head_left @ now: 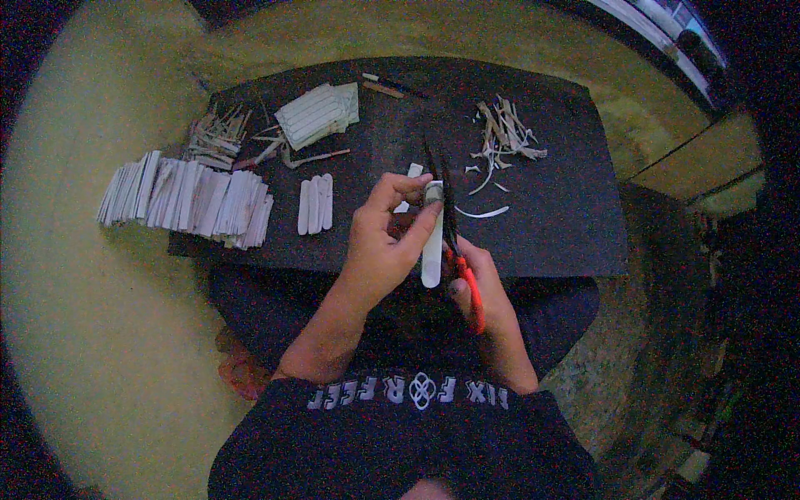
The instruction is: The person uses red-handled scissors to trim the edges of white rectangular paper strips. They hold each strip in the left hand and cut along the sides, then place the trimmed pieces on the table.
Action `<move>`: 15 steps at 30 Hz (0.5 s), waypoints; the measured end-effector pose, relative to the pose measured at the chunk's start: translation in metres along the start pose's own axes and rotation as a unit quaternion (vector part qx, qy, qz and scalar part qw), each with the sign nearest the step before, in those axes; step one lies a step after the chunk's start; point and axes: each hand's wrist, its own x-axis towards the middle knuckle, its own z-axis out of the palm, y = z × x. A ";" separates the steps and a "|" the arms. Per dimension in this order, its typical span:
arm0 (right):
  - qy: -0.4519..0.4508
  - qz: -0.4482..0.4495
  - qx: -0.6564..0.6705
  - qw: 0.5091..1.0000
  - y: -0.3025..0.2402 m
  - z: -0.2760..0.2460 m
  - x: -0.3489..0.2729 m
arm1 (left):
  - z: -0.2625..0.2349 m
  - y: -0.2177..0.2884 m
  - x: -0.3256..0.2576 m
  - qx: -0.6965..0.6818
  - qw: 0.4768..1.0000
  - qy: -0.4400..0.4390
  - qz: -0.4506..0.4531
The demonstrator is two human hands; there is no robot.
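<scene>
Strip trimming looks mid-run from my end. The white strip is in front of my left hand, pinched thumb to fingers near its top, over the counter's near edge. Right hand is wrapped on the handles of the red-handled scissors, blades parted along the strip's right side. Bottom end rounded, so that end seems done; top end is at the fingers, can't tell. Offcuts at right suggest plenty already cut; outlined sheets at far left look uncut. Can't tell if the long row of strips is finished.

Counts: one strip in hand, one scissors, three loose strips side by side, as I read them. Row, sheets, offcuts and left-hand scrap pile: many, too overlapped to count.
</scene>
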 end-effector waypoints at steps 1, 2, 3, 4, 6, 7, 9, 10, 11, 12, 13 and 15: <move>-0.007 0.005 -0.004 1.000 -0.008 -0.001 0.000 | -0.001 -0.001 0.000 0.000 1.000 0.002 0.003; -0.013 0.010 -0.008 1.000 -0.012 -0.001 0.001 | -0.002 -0.002 0.001 0.001 1.000 0.005 0.005; -0.011 0.011 -0.018 1.000 -0.012 -0.001 0.000 | -0.002 -0.003 0.001 0.001 1.000 0.006 0.008; -0.010 0.012 -0.028 0.999 -0.011 -0.002 0.000 | -0.002 0.000 0.000 -0.002 1.000 0.007 -0.003; 0.001 0.000 -0.014 1.000 -0.012 0.000 0.000 | -0.001 0.007 0.000 -0.008 1.000 0.008 -0.026; 0.011 -0.013 0.010 1.000 -0.015 0.003 -0.001 | -0.001 0.007 0.000 0.003 1.000 0.007 -0.023; 0.018 -0.023 0.009 1.000 -0.016 0.004 -0.001 | -0.002 0.007 0.000 0.024 1.000 0.005 -0.016; 0.017 -0.020 -0.015 1.000 -0.014 0.001 -0.001 | -0.003 0.007 0.000 0.016 1.000 0.003 -0.014; 0.015 -0.017 -0.040 0.999 -0.012 -0.001 -0.002 | -0.003 0.007 0.000 0.008 1.000 0.001 -0.012; 0.024 -0.017 -0.042 0.999 -0.007 -0.001 -0.002 | -0.003 0.008 0.000 0.000 1.000 -0.001 -0.010; 0.033 -0.016 -0.044 0.998 0.001 0.000 -0.003 | -0.002 0.008 0.000 -0.005 1.000 -0.001 -0.012; 0.028 -0.011 -0.042 0.999 0.002 -0.001 -0.004 | -0.002 0.007 0.001 -0.013 1.000 0.000 -0.014</move>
